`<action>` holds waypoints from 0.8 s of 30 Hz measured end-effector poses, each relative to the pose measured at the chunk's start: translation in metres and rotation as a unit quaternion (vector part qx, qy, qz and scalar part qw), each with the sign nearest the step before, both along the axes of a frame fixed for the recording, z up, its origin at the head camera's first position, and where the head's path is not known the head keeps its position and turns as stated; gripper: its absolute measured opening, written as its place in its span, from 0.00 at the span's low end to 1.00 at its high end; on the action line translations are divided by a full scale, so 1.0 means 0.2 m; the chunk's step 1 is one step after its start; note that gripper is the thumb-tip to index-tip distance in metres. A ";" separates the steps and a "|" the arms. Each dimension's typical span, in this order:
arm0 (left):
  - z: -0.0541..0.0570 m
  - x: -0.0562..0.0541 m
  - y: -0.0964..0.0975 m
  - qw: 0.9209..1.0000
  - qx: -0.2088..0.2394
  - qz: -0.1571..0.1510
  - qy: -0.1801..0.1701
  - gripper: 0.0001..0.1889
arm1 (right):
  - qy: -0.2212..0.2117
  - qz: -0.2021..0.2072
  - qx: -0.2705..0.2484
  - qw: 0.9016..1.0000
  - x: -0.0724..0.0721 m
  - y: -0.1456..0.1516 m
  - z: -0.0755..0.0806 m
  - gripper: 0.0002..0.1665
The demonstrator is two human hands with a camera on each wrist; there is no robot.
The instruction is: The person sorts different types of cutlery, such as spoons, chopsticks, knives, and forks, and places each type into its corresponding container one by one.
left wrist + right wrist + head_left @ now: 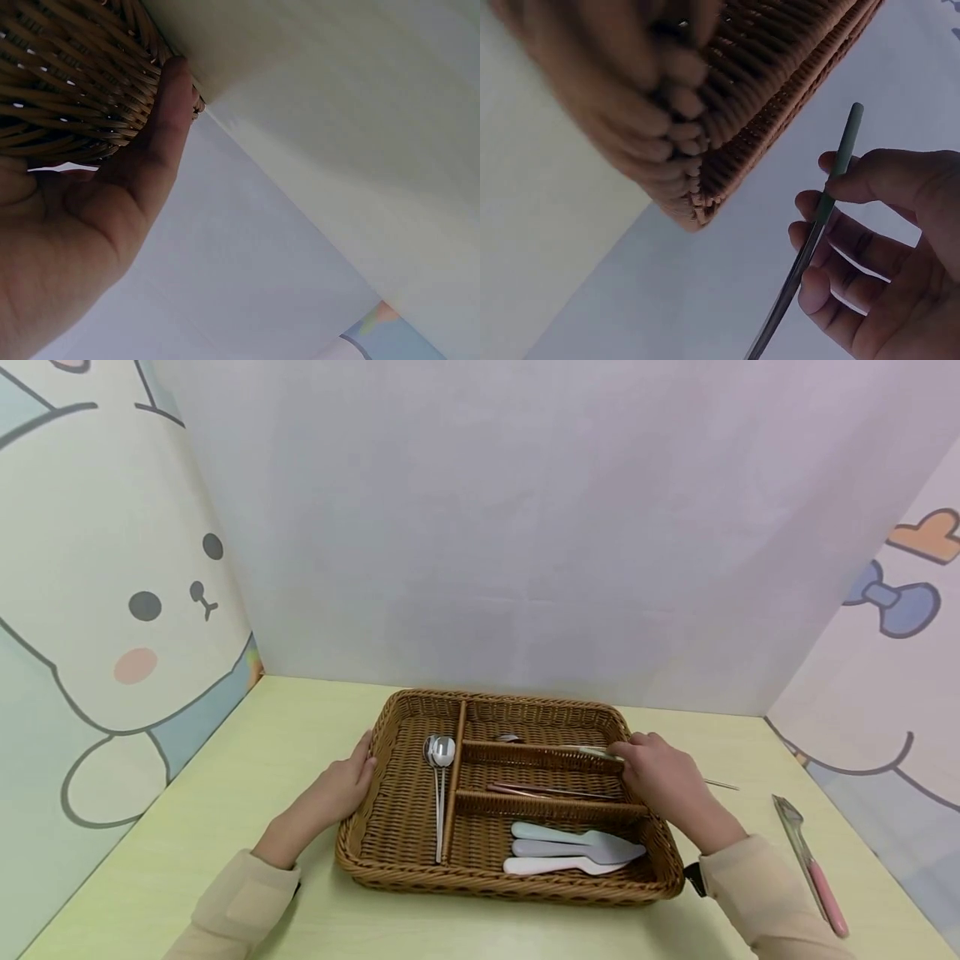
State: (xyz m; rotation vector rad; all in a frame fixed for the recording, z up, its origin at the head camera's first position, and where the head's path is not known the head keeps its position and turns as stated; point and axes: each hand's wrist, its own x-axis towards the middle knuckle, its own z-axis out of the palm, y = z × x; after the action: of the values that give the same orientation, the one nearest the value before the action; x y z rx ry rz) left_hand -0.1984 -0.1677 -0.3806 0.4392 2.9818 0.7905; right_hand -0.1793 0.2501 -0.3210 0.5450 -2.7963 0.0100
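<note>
A brown wicker cutlery tray (517,885) with wooden dividers sits on the table. My left hand (341,789) rests against its left side, fingers lying straight along the woven wall in the left wrist view. Over the tray's right rim my right hand (667,777) pinches a slim metal chopstick with a green end (844,150) between thumb and fingers. Two long-handled metal spoons (440,768) lie in the left compartment. Pinkish chopsticks (551,791) occupy the middle right one, and three pale plastic knives (577,850) the front right one. Another metal piece (510,737) shows partly in the back compartment.
A pink-handled metal fork (821,893) lies on the pale yellow table (315,893) to the right of the tray. A plain pale wall (487,543) stands behind, with cartoon-printed panels (112,568) at both sides.
</note>
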 end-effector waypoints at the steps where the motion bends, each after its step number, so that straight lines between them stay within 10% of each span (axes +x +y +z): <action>1: 0.00 0.00 0.00 1.000 0.001 0.000 0.000 0.29 | 0.001 0.004 0.003 1.000 0.00 -0.02 0.00 0.18; 24: 0.00 0.01 0.01 1.000 0.006 0.003 0.001 0.28 | -0.074 0.076 0.050 0.993 -0.10 -0.39 -0.07 0.19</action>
State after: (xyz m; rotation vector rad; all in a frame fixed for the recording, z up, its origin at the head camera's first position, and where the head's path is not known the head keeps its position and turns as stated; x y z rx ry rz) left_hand -0.1972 -0.1662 -0.3798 0.4317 2.9841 0.8100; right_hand -0.1999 0.1727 -0.3348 0.8125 -2.9026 -0.0589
